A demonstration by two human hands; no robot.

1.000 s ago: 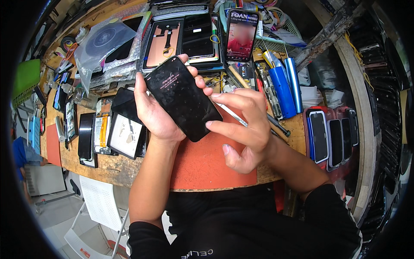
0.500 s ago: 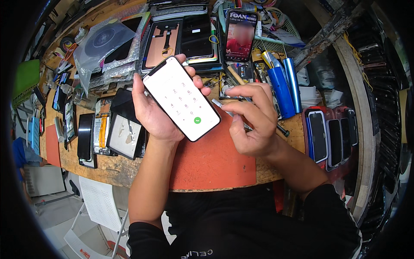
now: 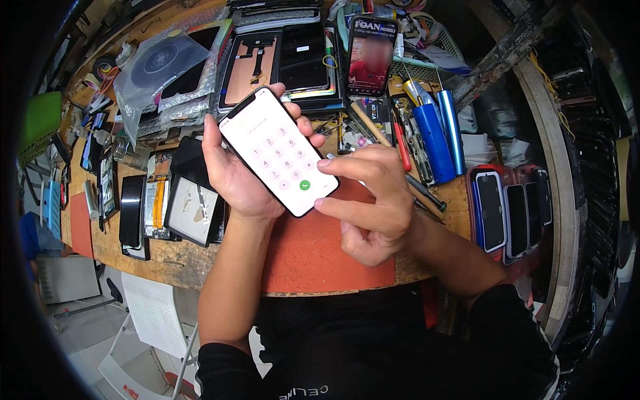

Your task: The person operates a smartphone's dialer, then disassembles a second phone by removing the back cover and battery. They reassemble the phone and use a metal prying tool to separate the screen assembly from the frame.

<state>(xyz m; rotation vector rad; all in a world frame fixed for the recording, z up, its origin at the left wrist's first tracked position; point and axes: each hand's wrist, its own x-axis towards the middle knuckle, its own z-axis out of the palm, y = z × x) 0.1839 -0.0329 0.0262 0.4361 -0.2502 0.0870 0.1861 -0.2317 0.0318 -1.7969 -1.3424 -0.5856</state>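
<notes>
My left hand cradles a smartphone with its fingers wrapped round the far edge and the thumb along the near left side. The phone is tilted, its lit white screen facing up, with a dial keypad and a round green call button. Close to the phone's lower right corner is my right hand, two fingers stretched apart over the screen's edge and the thumb curled below. Whether a fingertip presses the glass I cannot tell. Under both hands lies an orange-red mat on the wooden workbench.
Opened phones and parts lie at the left. Behind are a bubble-wrapped stack, tablet-like panels and another lit phone standing by a green basket. Screwdrivers, blue cylinders and a red tray of phones are at the right.
My right hand has moved left and down, bringing its fingers to the phone's lower right corner. Pale pink circles now show around the keypad digits. The left hand has stayed nearly still.
</notes>
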